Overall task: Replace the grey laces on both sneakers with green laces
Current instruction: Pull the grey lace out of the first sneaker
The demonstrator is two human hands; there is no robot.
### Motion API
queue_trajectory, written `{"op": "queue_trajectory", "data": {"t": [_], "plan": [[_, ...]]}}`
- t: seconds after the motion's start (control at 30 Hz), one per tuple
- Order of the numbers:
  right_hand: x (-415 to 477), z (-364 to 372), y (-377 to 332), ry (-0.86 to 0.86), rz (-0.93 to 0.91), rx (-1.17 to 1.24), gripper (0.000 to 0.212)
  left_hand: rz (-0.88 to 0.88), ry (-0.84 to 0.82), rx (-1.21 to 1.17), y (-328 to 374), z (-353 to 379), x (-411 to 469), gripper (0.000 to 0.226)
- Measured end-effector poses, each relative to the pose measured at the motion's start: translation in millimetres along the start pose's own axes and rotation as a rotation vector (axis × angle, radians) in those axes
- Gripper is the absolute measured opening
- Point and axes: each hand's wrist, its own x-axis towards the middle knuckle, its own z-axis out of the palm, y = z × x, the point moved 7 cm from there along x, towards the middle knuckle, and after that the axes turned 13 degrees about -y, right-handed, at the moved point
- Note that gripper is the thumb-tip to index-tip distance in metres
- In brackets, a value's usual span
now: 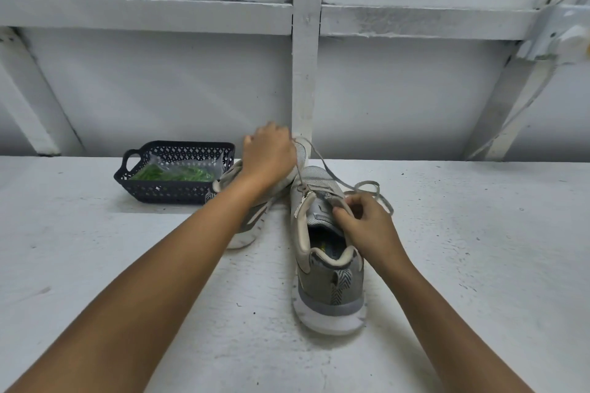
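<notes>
A grey sneaker (329,277) stands on the white table, heel toward me. Its grey lace (367,188) is loose, with only the lowest eyelets still threaded. My left hand (269,156) is raised beyond the toe and grips one lace end, pulled taut. My right hand (364,226) pinches the sneaker's tongue and right eyelet edge. The second sneaker (249,220) lies to the left, mostly hidden under my left forearm. Green laces (174,173) lie in a clear bag inside the basket.
A dark plastic basket (166,191) with handles sits at the back left of the table (479,249). A white wall with wooden framing and an upright post (303,73) rises right behind the sneakers.
</notes>
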Motion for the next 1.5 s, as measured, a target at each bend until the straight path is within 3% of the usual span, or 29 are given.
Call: {"op": "queue_trajectory", "data": {"t": [0.1, 0.33, 0.5, 0.67, 0.77, 0.93, 1.03, 1.13, 1.27, 1.5], "plan": [[-0.5, -0.7, 0.8, 0.013, 0.006, -0.017, 0.016, -0.013, 0.059, -0.058, -8.6, -10.7, 1.6, 0.031], [0.7, -0.6, 2.4, 0.019, 0.005, -0.020, 0.012, 0.142, -0.339, 0.269, 3.1, 42.6, -12.3, 0.039], [1.0, -0.6, 3.1, 0.022, 0.001, -0.013, 0.011, 0.272, -0.334, 0.212, 15.1, 48.8, -14.8, 0.036], [1.3, -0.7, 3.4, 0.025, 0.003, -0.023, 0.011, 0.249, -0.371, 0.281, 15.4, 49.6, -15.7, 0.023], [0.7, -0.5, 4.0, 0.019, 0.004, -0.020, 0.010, 0.220, -0.288, 0.273, 12.8, 39.2, -13.8, 0.024], [0.5, -1.0, 4.3, 0.015, 0.002, -0.008, 0.010, 0.018, 0.044, 0.029, -8.9, -6.9, -7.7, 0.023], [0.9, -0.8, 5.3, 0.013, 0.006, -0.005, 0.010, 0.010, 0.147, 0.144, 0.2, -13.8, -19.7, 0.026], [0.8, -0.7, 5.4, 0.017, 0.009, -0.012, 0.010, 0.034, -0.031, 0.223, 15.6, 8.6, -28.2, 0.023], [0.5, -0.8, 5.0, 0.021, 0.004, 0.003, 0.009, 0.026, -0.281, 0.126, 18.5, 42.3, -27.3, 0.024], [-1.0, -1.5, 5.4, 0.019, -0.012, 0.031, 0.009, -0.050, -0.270, -0.186, 10.6, 52.4, -16.1, 0.022]]}}
